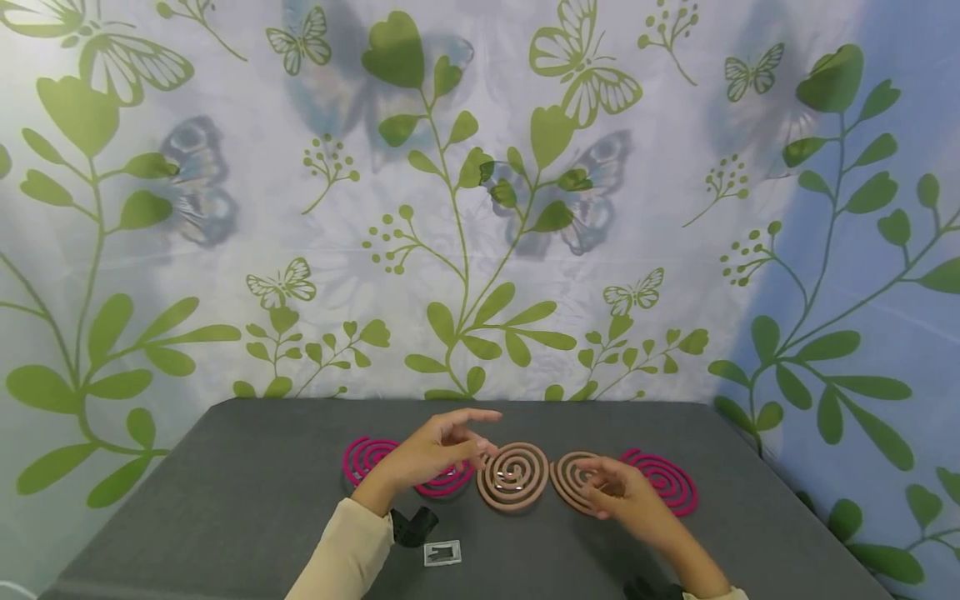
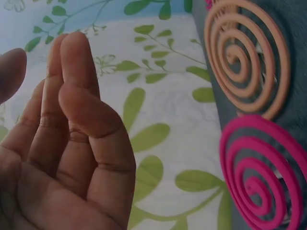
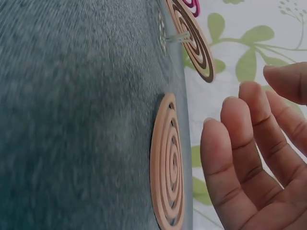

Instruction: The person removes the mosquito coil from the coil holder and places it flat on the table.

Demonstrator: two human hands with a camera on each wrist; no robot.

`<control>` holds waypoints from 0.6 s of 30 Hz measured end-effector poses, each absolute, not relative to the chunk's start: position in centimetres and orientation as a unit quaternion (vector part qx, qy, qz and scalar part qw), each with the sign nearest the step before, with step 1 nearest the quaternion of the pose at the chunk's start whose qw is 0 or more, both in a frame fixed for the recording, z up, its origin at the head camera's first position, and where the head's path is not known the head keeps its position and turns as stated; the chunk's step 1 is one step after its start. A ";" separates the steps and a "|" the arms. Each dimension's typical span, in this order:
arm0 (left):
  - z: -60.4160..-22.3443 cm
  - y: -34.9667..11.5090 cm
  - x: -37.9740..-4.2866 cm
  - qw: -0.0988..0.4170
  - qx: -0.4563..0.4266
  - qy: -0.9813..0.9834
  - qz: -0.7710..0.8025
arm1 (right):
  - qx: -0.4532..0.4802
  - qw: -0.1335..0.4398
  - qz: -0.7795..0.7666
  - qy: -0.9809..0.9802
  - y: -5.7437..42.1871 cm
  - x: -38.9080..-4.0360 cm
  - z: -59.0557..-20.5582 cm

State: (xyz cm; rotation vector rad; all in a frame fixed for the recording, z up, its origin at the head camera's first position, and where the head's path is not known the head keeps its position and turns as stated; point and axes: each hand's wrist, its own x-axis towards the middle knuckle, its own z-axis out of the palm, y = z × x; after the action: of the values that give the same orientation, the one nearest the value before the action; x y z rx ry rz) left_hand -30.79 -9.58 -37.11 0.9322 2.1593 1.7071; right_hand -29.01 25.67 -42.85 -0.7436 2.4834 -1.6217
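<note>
— What lies on the table [image 1: 225, 517]?
— Five flat spirals, in a row from left to right, on a grey cloth with woven look. They are smooth, made like a thin rope wound in rings. From left come the left pink coil [image 1: 369, 458], the middle pink coil [image 1: 446, 483], the left tan coil [image 1: 513, 475], the right tan coil [image 1: 576, 483] and the right pink coil [image 1: 663, 482].

— And the fingers?
— The left hand [image 1: 435, 447] is released: its fingers are softly bent, the thumb stands away, and it holds nothing. It hovers over the middle pink coil, fingertips toward the left tan coil. The right hand [image 1: 618, 492] is also released, with fingers gently curved, near the right tan coil, which it partly covers. The wrist view shows this hand apart from it.

— Which way do the coils point?
— They lie flat and almost round, so neither axis is clearly longer. The outer end of the right pink coil sits at its far left edge.

— Anything nearer?
— A small rectangular frame [image 1: 442, 552], at the near side, right of the left sleeve [image 1: 347, 546].
</note>
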 end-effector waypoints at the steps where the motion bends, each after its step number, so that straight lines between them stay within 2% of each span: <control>1: -37.3 -9.7 -30.9 0.120 0.313 0.741 0.581 | -0.240 0.042 -0.530 0.812 25.4 -29.1 -42.9; 11: -39.4 -10.6 -32.0 0.135 0.270 0.779 0.549 | -0.234 0.060 -0.538 0.808 23.1 -30.4 -44.0; 18: -40.6 -10.7 -32.3 0.161 0.256 0.783 0.544 | -0.199 0.098 -0.558 0.799 21.7 -31.2 -44.5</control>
State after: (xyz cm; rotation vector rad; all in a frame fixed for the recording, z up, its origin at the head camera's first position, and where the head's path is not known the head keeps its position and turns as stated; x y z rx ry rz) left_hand -32.29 -10.71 -40.65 0.7298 2.2354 1.5516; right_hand -31.23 21.73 -44.46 -0.5896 2.3659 -1.6525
